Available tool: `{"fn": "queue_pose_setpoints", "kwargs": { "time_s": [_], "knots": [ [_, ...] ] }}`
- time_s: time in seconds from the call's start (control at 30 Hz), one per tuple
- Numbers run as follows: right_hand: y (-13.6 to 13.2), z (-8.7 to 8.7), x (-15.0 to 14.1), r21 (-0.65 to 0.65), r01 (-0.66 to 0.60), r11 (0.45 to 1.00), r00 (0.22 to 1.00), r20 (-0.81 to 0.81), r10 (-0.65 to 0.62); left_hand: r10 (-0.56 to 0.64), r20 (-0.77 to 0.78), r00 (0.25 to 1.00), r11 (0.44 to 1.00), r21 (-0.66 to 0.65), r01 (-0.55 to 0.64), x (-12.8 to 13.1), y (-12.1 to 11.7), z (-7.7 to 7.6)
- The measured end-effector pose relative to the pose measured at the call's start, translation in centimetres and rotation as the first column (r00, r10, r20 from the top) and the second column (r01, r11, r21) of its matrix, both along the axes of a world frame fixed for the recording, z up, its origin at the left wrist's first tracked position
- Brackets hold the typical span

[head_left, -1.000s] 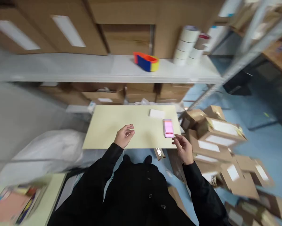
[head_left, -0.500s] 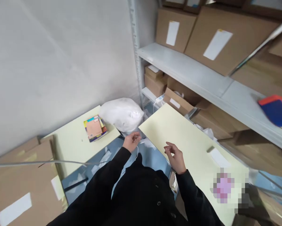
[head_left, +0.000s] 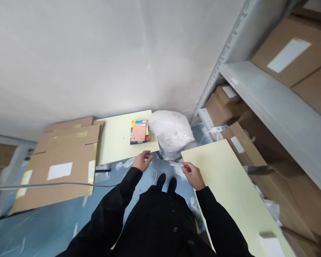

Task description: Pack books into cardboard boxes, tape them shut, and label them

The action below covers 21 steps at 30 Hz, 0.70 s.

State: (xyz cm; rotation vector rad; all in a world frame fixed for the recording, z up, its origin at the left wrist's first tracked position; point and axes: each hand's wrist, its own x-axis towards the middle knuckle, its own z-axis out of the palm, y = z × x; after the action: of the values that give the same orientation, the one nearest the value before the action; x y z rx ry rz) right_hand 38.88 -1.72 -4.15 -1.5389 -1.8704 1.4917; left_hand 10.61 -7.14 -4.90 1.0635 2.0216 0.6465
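Note:
My left hand is held in the air near the front edge of the left pale-yellow table. Its fingers are loosely bent with a gap to the thumb, and I see nothing in it. Just beyond it lies a small stack of books, a pink one on top of yellow and blue ones. My right hand hovers by the near-left corner of the right pale-yellow table. Its fingers are half curled and apart, holding nothing visible. Between the tables stands a stuffed white plastic bag.
Flattened cardboard leans at the left, with a grey cable crossing before it. Grey shelving with cardboard boxes runs along the right. White scraps lie on the blue floor. A white label-like block sits on the right table.
My view has swung left, so the books, bag and shelves appear further right. Both hands stay raised and apart; my right hand is now nearer the right table's corner.

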Motion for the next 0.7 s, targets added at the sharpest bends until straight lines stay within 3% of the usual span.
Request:
{"fn": "queue_pose_setpoints", "kwargs": {
  "time_s": [0.13,0.33,0.53,0.7],
  "knots": [
    [2.2,-1.8,-3.0,0.008,-0.222,0.975,0.975,-0.016,0.222,0.073,-0.077,0.994,0.996,-0.037,-0.076,-1.0,-2.1,0.2],
    [3.7,-3.5,-7.4,0.022,-0.395,0.918,0.917,-0.045,0.396,0.181,-0.162,0.970,0.982,-0.023,-0.187,-2.9,-3.8,-0.4],
    [4.7,-4.9,-13.7,-0.044,-0.413,0.910,0.911,-0.039,0.411,0.239,-0.178,0.955,0.969,-0.017,-0.246,-6.5,-3.1,-1.9],
    [4.9,-5.9,-19.3,-0.086,-0.374,0.923,0.924,0.046,0.379,0.286,-0.059,0.956,0.958,0.033,-0.285,-10.8,-1.1,-3.6]
  ]
}}
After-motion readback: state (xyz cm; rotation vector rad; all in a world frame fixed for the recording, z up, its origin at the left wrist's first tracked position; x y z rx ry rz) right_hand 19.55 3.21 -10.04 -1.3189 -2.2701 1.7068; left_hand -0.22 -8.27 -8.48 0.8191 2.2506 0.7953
